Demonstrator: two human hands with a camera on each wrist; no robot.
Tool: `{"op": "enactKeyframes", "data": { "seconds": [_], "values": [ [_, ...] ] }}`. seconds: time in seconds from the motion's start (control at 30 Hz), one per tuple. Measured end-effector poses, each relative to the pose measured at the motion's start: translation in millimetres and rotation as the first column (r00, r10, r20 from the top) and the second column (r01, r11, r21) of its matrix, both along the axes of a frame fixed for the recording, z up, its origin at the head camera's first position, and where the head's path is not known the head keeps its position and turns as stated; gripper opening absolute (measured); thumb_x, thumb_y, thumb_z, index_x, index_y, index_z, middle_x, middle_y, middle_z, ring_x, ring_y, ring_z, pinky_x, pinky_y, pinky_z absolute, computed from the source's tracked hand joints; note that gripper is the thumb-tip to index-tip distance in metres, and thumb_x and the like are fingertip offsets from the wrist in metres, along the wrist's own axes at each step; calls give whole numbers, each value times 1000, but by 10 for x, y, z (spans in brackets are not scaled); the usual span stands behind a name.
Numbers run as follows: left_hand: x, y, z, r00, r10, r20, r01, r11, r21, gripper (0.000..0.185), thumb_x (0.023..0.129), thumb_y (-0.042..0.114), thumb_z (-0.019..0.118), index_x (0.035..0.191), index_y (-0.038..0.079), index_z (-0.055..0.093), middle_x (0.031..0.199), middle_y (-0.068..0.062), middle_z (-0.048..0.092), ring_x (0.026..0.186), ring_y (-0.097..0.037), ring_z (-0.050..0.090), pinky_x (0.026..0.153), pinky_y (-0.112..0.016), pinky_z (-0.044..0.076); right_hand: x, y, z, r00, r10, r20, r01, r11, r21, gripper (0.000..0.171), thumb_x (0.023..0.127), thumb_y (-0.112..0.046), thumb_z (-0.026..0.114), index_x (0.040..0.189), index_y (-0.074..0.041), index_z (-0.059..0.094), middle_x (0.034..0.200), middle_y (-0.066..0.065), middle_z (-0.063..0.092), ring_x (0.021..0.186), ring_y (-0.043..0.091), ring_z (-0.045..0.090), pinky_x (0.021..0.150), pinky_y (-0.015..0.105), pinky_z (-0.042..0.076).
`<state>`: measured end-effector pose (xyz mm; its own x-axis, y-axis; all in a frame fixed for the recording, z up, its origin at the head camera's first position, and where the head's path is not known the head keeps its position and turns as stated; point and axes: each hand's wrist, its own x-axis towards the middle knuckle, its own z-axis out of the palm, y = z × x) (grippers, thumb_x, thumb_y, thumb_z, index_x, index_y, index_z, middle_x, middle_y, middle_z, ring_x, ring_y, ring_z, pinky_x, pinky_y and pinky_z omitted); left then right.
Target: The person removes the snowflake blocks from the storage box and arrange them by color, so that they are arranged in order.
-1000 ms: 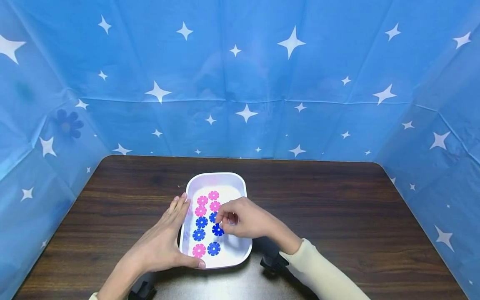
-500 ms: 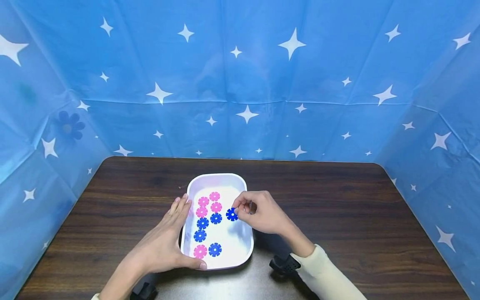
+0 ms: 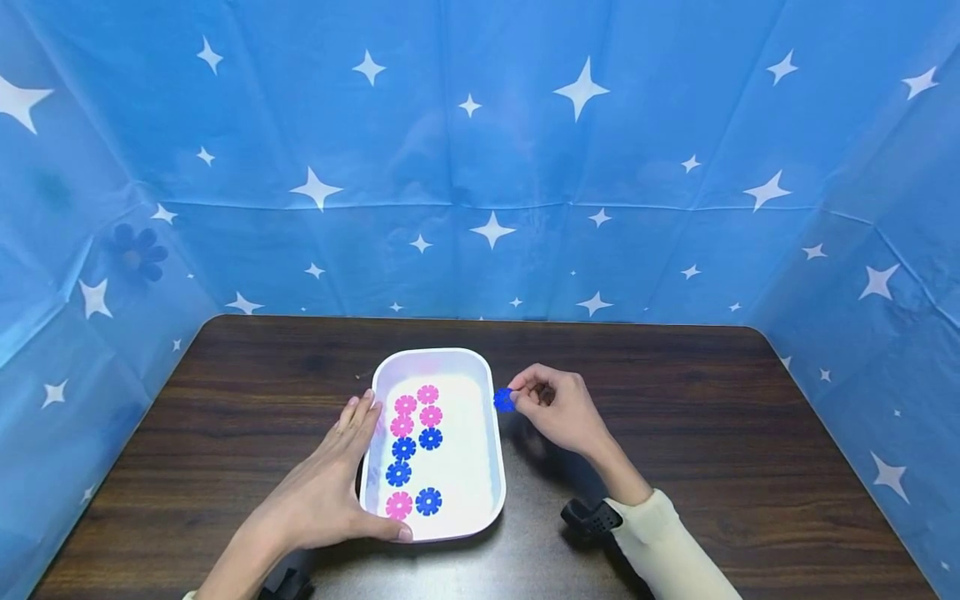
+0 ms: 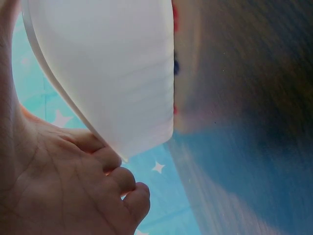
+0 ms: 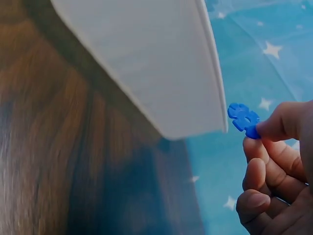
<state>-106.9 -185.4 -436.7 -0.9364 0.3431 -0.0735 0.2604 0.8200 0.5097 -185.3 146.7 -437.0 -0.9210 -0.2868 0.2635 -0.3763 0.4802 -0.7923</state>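
No readable text or labels anywhere.

blue notched disc (image 3: 502, 402) btwn R fingers (image 5: 255, 149), beside white tray (image 3: 467, 467) w/ 9 pink/blue discs (image 3: 398, 468)

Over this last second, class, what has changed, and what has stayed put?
The right hand has drawn a pinched blue notched disc rightward and away from the person, from the right column in the white tray to just past its right rim, leaving a gap. The left hand stays against the tray; the other blue discs and the pink discs lie as before.
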Motion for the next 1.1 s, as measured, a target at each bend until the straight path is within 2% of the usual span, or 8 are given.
{"op": "enactKeyframes", "data": {
  "seconds": [0.37, 0.63, 0.77, 0.97, 1.1],
  "values": [
    [13, -6, -6, 1000, 2, 3, -2, 1000, -1, 156, 48, 88, 80, 166, 13, 11, 175, -4, 3, 162, -32, 1, 122, -67, 21, -142, 308, -182, 984, -164, 65, 160, 985, 66, 7, 94, -10, 68, 96, -12, 73, 80, 1, 66, 69, 15, 55, 61, 22, 42],
    [13, -4, -5, 1000, 5, 8, -5, 1000, -2, 157, 47, 88, 80, 166, 14, 10, 175, -4, 2, 162, -32, 1, 122, -67, 20, -248, 499, -281, 954, -273, 125, 257, 958, 129, 9, 95, -14, 67, 96, -11, 75, 82, 4, 70, 70, 16, 58, 64, 25, 45],
    [14, 1, -3, 1000, 5, 13, -5, 1000, 0, 157, 47, 88, 80, 166, 15, 10, 175, -2, 1, 162, -32, 0, 122, -68, 20, -284, 581, -307, 927, -348, 140, 322, 930, 181, 12, 94, -15, 65, 94, -8, 75, 80, 6, 71, 68, 16, 60, 63, 27, 46],
    [12, 2, 0, 1000, 4, 21, -4, 1000, 10, 155, 48, 86, 81, 166, 15, 10, 175, -2, 0, 162, -32, 0, 121, -69, 20, -321, 686, -316, 865, -474, 165, 425, 866, 263, 15, 94, -17, 65, 91, -8, 76, 77, 7, 73, 63, 16, 61, 58, 28, 45],
    [5, -1, -1, 1000, 1, 15, -1, 1000, 10, 155, 49, 86, 82, 166, 15, 9, 175, -3, 2, 162, -32, 0, 122, -68, 19, -350, 730, -291, 834, -520, 183, 450, 834, 320, 18, 93, -23, 68, 88, -9, 78, 83, 8, 76, 65, 18, 62, 56, 28, 44]
  ]
}}
